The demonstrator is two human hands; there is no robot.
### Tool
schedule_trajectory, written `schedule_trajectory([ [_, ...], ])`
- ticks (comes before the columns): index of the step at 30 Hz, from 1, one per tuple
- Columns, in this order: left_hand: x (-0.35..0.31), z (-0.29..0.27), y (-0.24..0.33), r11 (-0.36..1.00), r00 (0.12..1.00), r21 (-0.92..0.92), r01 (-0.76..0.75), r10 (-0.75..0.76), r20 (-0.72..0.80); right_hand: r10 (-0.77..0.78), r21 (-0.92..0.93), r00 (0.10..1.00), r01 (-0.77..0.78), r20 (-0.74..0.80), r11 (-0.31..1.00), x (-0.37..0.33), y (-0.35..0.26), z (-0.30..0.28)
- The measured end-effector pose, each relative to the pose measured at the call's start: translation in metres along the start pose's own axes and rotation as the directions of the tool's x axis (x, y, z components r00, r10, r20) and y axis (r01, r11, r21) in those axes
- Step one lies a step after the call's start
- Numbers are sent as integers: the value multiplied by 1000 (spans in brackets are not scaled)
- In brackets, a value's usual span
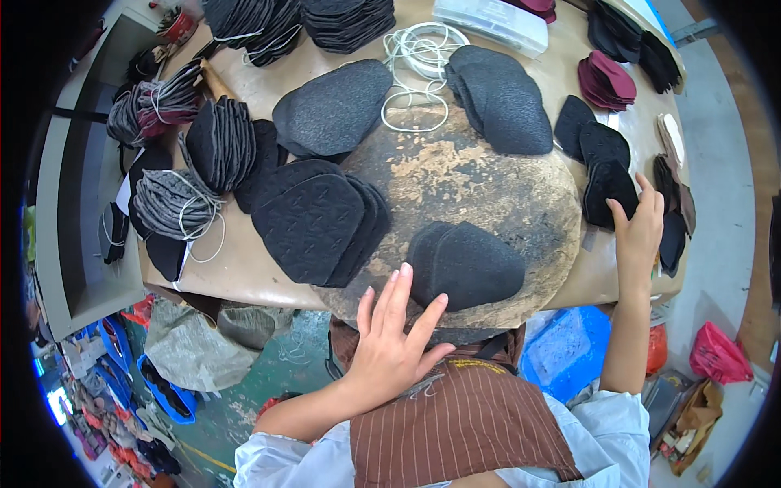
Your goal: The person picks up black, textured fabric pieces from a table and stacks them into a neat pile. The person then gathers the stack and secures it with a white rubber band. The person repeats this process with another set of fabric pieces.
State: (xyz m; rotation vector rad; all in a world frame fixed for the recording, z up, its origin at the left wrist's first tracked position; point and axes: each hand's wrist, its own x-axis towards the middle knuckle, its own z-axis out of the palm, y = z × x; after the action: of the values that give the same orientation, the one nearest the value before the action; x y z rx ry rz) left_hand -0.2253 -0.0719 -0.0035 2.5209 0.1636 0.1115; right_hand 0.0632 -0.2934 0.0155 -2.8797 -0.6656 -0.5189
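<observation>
Head view: black, quilted-pattern fabric pads [309, 220] lie stacked at the left edge of the round, worn wooden board [529, 195]. The left hand [387, 350], open with fingers spread, grips nothing; its fingertips are at the near-left rim of overlapping black, fine-grained sheet pieces [480, 264], located by the board's near edge. These should handle as light, pliable and not slippery; take hold at the rim. Near the right edge of the brown-covered table [244, 276], the right hand [640, 220] meets stacked black, rounded fabric pieces [608, 183], thumb and forefinger parted; whether it pinches one cannot be told.

Four black piles [484, 264] at one round board [504, 195]; one clear box [492, 24]; one pink bag [720, 351]
</observation>
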Motion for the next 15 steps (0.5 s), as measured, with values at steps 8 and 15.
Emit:
schedule_trajectory([
  [8,-8,2,-5,996,996,-42,-81,79,-38,-47,807,879,-412,474,423,-21,-57,-60],
  [15,-6,7,-9,997,996,-45,-60,56,-76,-233,672,631,-675,740,305,-61,-105,-13],
])
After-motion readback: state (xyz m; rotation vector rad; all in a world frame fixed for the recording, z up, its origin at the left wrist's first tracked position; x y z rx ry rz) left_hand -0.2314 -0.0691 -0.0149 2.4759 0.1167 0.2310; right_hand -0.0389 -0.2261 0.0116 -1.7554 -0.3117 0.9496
